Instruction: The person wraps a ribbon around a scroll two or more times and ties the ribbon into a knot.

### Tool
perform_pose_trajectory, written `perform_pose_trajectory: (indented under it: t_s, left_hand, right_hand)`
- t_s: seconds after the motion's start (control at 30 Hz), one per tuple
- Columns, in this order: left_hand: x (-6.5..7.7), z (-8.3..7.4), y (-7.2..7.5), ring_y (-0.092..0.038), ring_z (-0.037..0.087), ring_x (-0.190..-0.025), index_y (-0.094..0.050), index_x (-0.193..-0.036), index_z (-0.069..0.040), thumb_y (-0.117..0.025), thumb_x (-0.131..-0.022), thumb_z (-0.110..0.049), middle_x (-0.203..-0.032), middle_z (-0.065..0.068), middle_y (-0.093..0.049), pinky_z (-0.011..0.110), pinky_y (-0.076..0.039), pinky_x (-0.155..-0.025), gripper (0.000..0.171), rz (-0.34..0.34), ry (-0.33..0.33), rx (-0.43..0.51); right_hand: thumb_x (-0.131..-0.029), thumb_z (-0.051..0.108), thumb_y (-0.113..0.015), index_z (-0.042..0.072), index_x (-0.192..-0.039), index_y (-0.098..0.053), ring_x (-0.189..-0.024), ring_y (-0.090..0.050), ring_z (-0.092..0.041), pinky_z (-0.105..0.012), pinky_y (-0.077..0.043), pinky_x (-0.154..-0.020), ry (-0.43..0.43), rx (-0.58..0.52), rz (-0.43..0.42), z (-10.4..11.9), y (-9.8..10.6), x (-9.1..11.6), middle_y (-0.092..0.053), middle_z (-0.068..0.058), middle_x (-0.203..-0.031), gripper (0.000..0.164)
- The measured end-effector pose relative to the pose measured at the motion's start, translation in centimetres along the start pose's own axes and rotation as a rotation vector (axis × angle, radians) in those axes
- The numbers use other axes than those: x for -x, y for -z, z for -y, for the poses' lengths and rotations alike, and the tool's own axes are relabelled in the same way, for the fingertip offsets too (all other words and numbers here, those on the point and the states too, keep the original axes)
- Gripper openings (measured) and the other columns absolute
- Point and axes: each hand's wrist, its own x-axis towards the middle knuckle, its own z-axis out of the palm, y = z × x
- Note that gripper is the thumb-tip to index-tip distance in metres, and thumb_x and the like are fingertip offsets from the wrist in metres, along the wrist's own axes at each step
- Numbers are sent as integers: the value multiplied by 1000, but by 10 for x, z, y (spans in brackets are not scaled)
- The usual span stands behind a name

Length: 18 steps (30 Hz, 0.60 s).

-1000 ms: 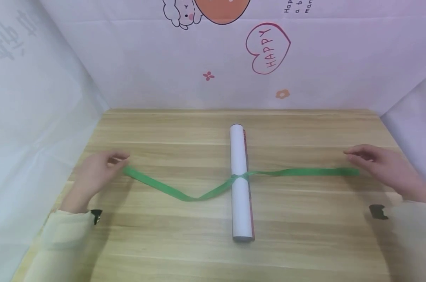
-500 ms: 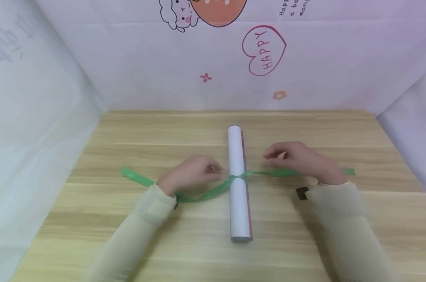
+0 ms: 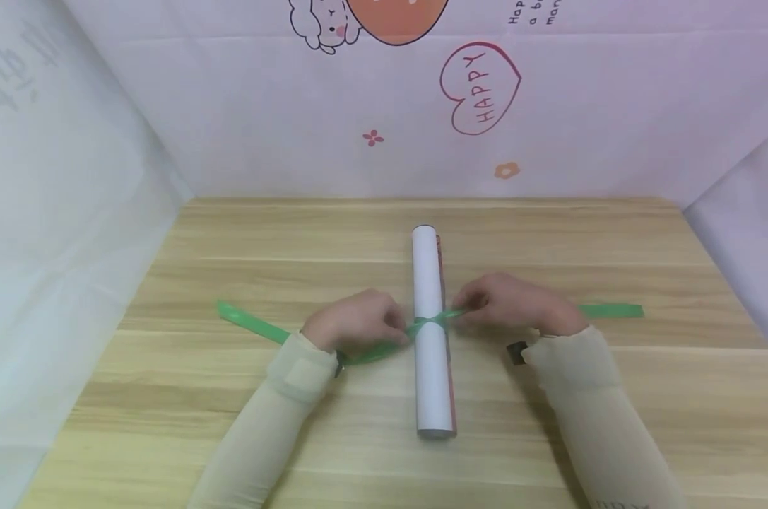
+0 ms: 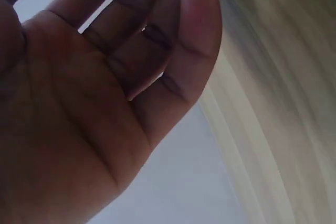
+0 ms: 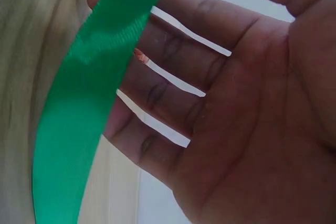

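Observation:
A white paper roll with a red edge showing on its right side lies lengthwise on the wooden table. Round its middle a green ribbon is crossed, its two ends stretching out left and right. Just left of the crossing, my left hand pinches the ribbon with thumb and forefinger. On the other side, my right hand pinches the ribbon close to the roll. In the right wrist view the ribbon runs in front of the fingers. The left wrist view shows a palm with bent fingers, their tips partly cut off.
Wooden table reaches back to a white printed cloth standing as a wall. More white cloth closes off the left side, and another sheet the right.
Both hands have come from the ribbon's far ends in to its crossing on the roll and now pinch it there. The roll stays in place.

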Motion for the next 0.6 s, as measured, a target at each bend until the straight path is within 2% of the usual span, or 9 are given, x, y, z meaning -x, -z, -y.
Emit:
perform_pose_trajectory:
  t_s: [0.1,0.2,0.33,0.47,0.6]
  left_hand:
    - [0,1,1,-54,12,-72,-78,-84,-16,-76,-97,-24,-74,-4,-64,27,-48,-68,15,5,-14,-22]
    - [-1,2,0,-54,11,-72,-78,-84,-16,-76,-97,-25,-74,-5,-63,27,-48,-69,16,11,-23,-30]
    - [1,2,0,-52,11,-70,-75,-82,-15,-76,-97,-25,-70,-7,-57,27,-45,-66,18,24,-18,-29]
    - [4,3,3,-49,11,-68,-68,-81,-13,-71,-99,-23,-70,-7,-51,27,-43,-65,21,22,-37,-71]
    - [7,5,9,-50,12,-71,-68,-88,-14,-66,-99,-19,-75,-5,-56,26,-43,-67,12,1,-57,-77]
  right_hand:
    - [-96,18,-76,15,-112,-80,-104,-65,-19,-43,-57,-96,-16,10,17,0,-1,-1,-76,0,-113,17]
    - [-97,17,-75,14,-108,-80,-99,-62,-19,-40,-56,-92,-22,18,19,0,-1,-1,-76,-1,-109,13]
    - [-98,15,-71,14,-102,-80,-88,-57,-17,-32,-51,-80,-12,19,11,-1,2,0,-71,1,-98,10]
    - [-99,16,-66,15,-96,-78,-81,-52,-15,-29,-45,-74,2,12,-9,-4,6,4,-63,3,-87,12]
    - [-101,21,-63,18,-96,-78,-81,-50,-15,-29,-43,-74,3,17,-13,-7,10,6,-61,4,-86,16]
